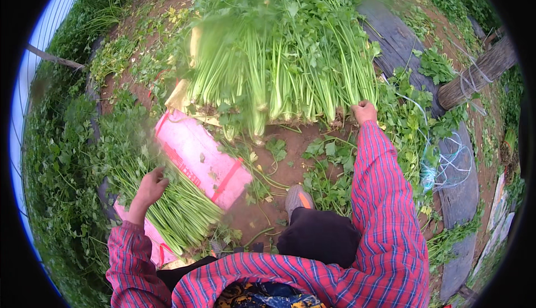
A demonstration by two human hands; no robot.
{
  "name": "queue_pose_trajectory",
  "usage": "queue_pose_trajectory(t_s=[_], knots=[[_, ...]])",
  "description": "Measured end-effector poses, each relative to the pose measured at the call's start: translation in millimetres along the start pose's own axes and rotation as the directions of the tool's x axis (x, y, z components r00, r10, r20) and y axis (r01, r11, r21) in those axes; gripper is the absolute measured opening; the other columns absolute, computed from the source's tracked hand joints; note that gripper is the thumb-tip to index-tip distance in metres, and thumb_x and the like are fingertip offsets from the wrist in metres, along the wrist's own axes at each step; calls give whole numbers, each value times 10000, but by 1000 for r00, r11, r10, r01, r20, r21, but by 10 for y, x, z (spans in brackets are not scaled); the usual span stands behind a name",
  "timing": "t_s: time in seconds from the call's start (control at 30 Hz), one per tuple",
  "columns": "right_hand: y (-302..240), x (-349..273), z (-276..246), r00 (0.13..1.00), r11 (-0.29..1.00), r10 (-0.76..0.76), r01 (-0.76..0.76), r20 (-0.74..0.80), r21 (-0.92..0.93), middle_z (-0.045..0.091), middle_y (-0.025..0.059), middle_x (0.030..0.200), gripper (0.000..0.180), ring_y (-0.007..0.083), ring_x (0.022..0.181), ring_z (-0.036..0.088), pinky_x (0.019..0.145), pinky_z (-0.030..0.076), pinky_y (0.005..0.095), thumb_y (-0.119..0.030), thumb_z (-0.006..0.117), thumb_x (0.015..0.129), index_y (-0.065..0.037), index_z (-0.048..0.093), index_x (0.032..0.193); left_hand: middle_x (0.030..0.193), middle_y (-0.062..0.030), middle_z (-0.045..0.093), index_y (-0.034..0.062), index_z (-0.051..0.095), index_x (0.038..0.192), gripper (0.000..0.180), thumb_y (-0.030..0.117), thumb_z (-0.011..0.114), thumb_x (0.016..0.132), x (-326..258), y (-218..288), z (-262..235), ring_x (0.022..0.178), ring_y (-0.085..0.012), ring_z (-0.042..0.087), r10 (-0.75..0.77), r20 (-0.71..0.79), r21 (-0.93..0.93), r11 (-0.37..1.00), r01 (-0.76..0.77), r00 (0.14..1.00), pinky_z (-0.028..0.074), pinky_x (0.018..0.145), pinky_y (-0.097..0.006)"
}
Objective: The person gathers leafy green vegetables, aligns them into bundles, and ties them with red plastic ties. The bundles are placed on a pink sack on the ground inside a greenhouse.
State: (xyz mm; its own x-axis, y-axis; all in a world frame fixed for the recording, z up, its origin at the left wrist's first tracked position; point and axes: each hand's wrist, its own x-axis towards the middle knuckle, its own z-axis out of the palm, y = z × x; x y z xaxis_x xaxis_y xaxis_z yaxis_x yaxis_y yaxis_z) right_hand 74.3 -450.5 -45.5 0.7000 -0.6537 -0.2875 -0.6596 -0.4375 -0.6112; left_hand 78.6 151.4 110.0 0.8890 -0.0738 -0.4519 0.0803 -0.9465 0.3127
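A large heap of celery (pixel 285 79) lies ahead of me, its leafy tops pointing away and its root ends toward me. At the right end of the heap, my right hand (pixel 364 111) is closed at the base of a celery stalk, its fingertips partly hidden. My left hand (pixel 151 189) is over a smaller pile of celery (pixel 181 213) to the left, fingers loosely bent and apart, with nothing seen in them. Under that smaller pile is a pink sheet with red bands (pixel 206 160), bare along its right part.
Cut leaves (pixel 335 154) litter the soil before my shoe (pixel 298 199). Right of the heap are a tangle of pale twine (pixel 446 165), dark plastic sheeting (pixel 460 207) and a wooden post (pixel 480 73). Dense green plants (pixel 58 157) line the left side.
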Motion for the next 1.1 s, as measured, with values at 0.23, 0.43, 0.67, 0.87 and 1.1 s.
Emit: queue_pose_trajectory(t_s=[0.23, 0.43, 0.67, 0.87, 1.1], knots=[[-533, -1255, -605, 936, 471, -291, -43, 201, 881, 533, 32, 757, 121, 129, 648, 582, 553, 554, 290, -58, 598, 802, -56, 480, 832, 1151, -181, 580, -56, 444, 1264, 516, 265, 552, 874, 116, 2089, 950, 1048, -244, 564, 477, 261, -650, 729, -213, 839, 450, 887, -329], [-373, -1807, 125, 912, 582, -248, -129, 327, 803, 567, 19, 732, 131, 96, 615, 571, 502, 504, 243, -56, 617, 821, -60, 487, 837, 977, -86, 599, -4, 508, 1177, 424, 296, 562, 883, 77, 2659, 1752, 881, -205, 585, 324, 528, -844, 301, 444, 785, 481, 782, -356], [-283, -1923, 217, 907, 506, -306, -103, 290, 856, 575, 24, 738, 143, 96, 609, 571, 532, 513, 249, -56, 620, 824, -57, 477, 825, 1087, -104, 539, 38, 379, 1268, 553, 312, 613, 848, 189, 2721, 1795, 957, -225, 550, 156, 408, -896, 255, 362, 899, 480, 781, -435], [-325, -1963, 137, 892, 523, -238, -216, 384, 825, 597, 37, 778, 176, 105, 663, 569, 580, 464, 233, -74, 669, 780, -37, 511, 849, 1011, -118, 558, 67, 137, 1415, 769, 174, 620, 826, 329, 2690, 1667, 810, -219, 574, 100, 228, -947, 253, 196, 969, 506, 666, -415], [-319, -1980, 21, 866, 373, -245, -332, 437, 867, 611, 48, 820, 165, 133, 652, 596, 561, 484, 259, -46, 642, 788, -44, 508, 885, 979, -107, 559, 42, 365, 1335, 575, 155, 588, 817, 459, 2573, 1643, 767, -180, 559, 119, -50, -909, 406, -95, 992, 494, 702, -349]])
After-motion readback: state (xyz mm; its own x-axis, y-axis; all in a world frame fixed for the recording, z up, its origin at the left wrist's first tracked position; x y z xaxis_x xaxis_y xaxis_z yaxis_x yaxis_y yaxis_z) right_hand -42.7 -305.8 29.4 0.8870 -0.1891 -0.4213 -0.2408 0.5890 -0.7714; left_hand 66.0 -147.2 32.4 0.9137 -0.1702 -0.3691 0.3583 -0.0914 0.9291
